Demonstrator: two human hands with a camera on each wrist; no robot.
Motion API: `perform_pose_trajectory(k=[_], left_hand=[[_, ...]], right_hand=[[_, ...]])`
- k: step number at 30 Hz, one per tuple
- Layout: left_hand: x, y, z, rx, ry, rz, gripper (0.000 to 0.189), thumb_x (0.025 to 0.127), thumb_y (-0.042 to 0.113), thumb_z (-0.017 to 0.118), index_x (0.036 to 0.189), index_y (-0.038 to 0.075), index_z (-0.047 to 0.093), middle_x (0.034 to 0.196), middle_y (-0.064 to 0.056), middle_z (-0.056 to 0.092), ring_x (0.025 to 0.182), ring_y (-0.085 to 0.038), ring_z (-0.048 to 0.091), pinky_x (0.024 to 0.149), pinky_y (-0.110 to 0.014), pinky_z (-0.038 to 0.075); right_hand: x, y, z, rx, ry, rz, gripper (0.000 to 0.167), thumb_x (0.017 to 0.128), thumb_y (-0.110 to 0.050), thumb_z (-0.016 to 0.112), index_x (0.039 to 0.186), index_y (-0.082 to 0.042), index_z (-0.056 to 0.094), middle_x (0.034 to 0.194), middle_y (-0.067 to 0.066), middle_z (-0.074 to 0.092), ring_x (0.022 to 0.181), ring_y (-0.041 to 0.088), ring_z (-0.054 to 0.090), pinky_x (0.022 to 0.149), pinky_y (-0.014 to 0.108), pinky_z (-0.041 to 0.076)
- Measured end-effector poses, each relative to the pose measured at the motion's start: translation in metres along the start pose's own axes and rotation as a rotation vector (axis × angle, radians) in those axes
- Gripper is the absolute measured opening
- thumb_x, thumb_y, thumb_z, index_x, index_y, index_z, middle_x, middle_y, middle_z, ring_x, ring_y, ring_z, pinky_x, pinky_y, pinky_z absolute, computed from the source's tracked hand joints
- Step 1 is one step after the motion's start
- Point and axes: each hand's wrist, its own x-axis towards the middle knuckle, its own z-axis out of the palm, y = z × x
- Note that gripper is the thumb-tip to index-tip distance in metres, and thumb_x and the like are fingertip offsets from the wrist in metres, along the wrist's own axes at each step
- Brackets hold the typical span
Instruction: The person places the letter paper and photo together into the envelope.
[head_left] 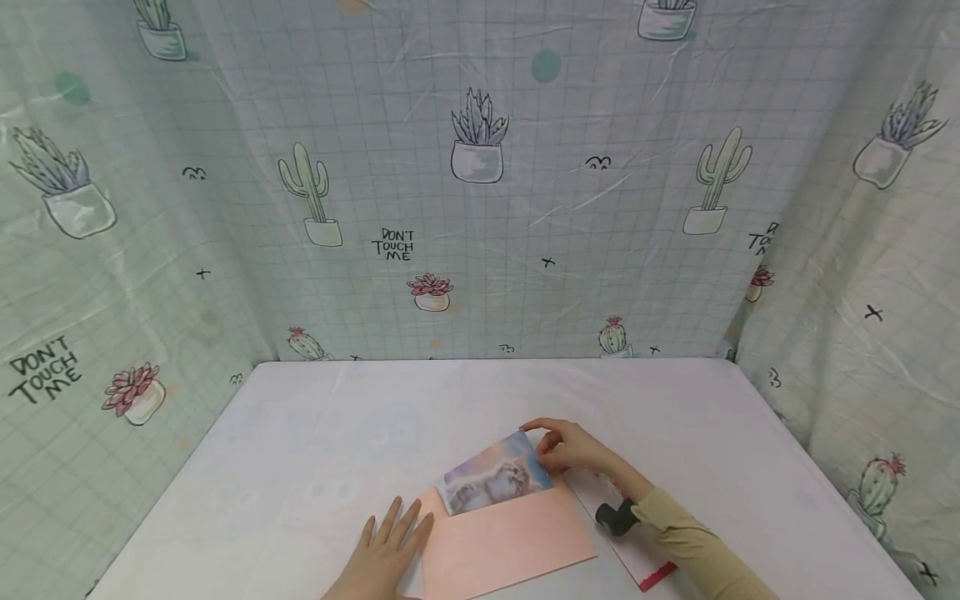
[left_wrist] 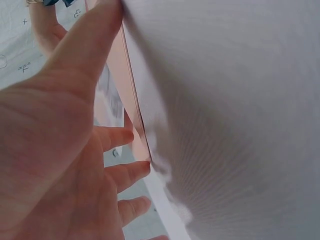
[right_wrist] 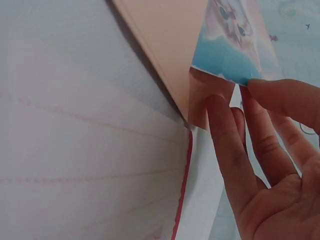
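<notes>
A flat peach piece of layered paper (head_left: 510, 542), like an envelope or folder, lies at the front of the table. Across its far part is a cat picture card (head_left: 495, 475), tilted up to the right; whether its lower edge is tucked inside, I cannot tell. My right hand (head_left: 573, 446) pinches the card's right end, with the thumb on the picture side in the right wrist view. With fingers spread and straight, my left hand (head_left: 386, 550) rests at the paper's left edge. The left wrist view shows its fingertips (left_wrist: 142, 167) touching that edge.
Under the right forearm lies a white sheet with a red edge (head_left: 658, 577), partly covered by the sleeve (head_left: 697, 537) and a black wrist-worn piece (head_left: 617, 518). The white table (head_left: 337, 425) stretches back to a curtain (head_left: 525, 217) printed with potted cacti.
</notes>
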Motion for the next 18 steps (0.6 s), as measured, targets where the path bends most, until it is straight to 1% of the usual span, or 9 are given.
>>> perform_pose_trajectory(k=[4,5,6,8,10,12,14,15,18], left_hand=[[0.0,0.0,0.0,0.003,0.02,0.009,0.097,0.066,0.08,0.022,0.127,0.006,0.037,0.13,-0.022,0.04,0.121,-0.009,-0.041,0.077,-0.062,0.043],[0.001,0.0,0.0,0.008,0.028,0.013,0.097,0.065,0.08,0.022,0.127,0.006,0.037,0.133,-0.021,0.037,0.122,-0.009,-0.041,0.076,-0.062,0.043],[0.0,0.0,0.0,0.011,0.033,0.016,0.097,0.065,0.08,0.022,0.127,0.007,0.038,0.14,-0.02,0.029,0.122,-0.01,-0.04,0.076,-0.061,0.044],[0.0,-0.001,0.0,0.016,0.035,0.02,0.096,0.065,0.08,0.024,0.127,0.007,0.038,0.148,-0.014,0.005,0.123,-0.01,-0.04,0.076,-0.061,0.044],[-0.001,-0.001,0.0,0.02,0.037,0.025,0.096,0.065,0.08,0.027,0.126,0.006,0.039,0.145,-0.004,-0.019,0.123,-0.01,-0.04,0.076,-0.061,0.044],[-0.001,-0.002,0.001,0.025,0.04,0.03,0.096,0.065,0.079,0.03,0.126,0.006,0.039,0.136,0.005,-0.033,0.124,-0.011,-0.04,0.076,-0.061,0.044],[-0.001,-0.002,0.001,0.03,0.046,0.034,0.095,0.065,0.079,0.029,0.126,0.006,0.039,0.138,0.004,-0.03,0.124,-0.011,-0.04,0.075,-0.061,0.044],[-0.001,-0.001,0.001,0.031,0.047,0.036,0.095,0.065,0.079,0.028,0.126,0.006,0.039,0.142,0.0,-0.024,0.124,-0.011,-0.04,0.075,-0.061,0.044],[-0.001,-0.001,0.001,0.02,0.042,0.034,0.096,0.066,0.078,0.022,0.126,0.006,0.039,0.146,-0.016,0.008,0.123,-0.01,-0.04,0.075,-0.061,0.044]], right_hand=[[-0.001,0.001,-0.004,-0.007,-0.034,-0.003,0.048,0.082,-0.01,0.061,0.128,-0.011,0.046,0.087,0.01,0.062,0.064,0.017,0.056,0.052,0.03,0.049],[0.0,0.001,-0.005,-0.014,-0.038,-0.01,0.046,0.084,-0.011,0.059,0.128,-0.011,0.045,0.089,0.011,0.062,0.066,0.017,0.057,0.053,0.031,0.05],[0.0,0.0,-0.006,-0.019,-0.039,-0.018,0.044,0.085,-0.012,0.058,0.128,-0.01,0.045,0.092,0.012,0.062,0.068,0.017,0.059,0.053,0.031,0.051],[0.001,-0.001,-0.007,-0.026,-0.035,-0.041,0.04,0.088,-0.012,0.054,0.127,-0.007,0.045,0.098,0.015,0.062,0.074,0.019,0.061,0.056,0.031,0.053],[0.002,-0.003,-0.006,-0.024,-0.025,-0.069,0.038,0.089,-0.011,0.052,0.126,-0.003,0.046,0.103,0.019,0.06,0.081,0.022,0.062,0.059,0.031,0.054],[0.004,-0.005,-0.005,-0.03,-0.01,-0.099,0.036,0.09,-0.009,0.051,0.125,-0.001,0.047,0.107,0.022,0.059,0.085,0.026,0.061,0.061,0.032,0.054],[0.006,-0.007,-0.003,-0.035,-0.004,-0.127,0.036,0.089,-0.008,0.05,0.123,0.002,0.047,0.11,0.026,0.057,0.086,0.029,0.06,0.064,0.032,0.054],[0.007,-0.008,-0.002,-0.041,0.0,-0.132,0.035,0.089,-0.008,0.05,0.123,0.002,0.048,0.112,0.026,0.056,0.086,0.029,0.06,0.063,0.032,0.054],[0.011,-0.009,-0.001,-0.064,0.016,-0.143,0.033,0.089,-0.008,0.05,0.12,0.002,0.05,0.112,0.026,0.057,0.082,0.026,0.061,0.062,0.03,0.054]])
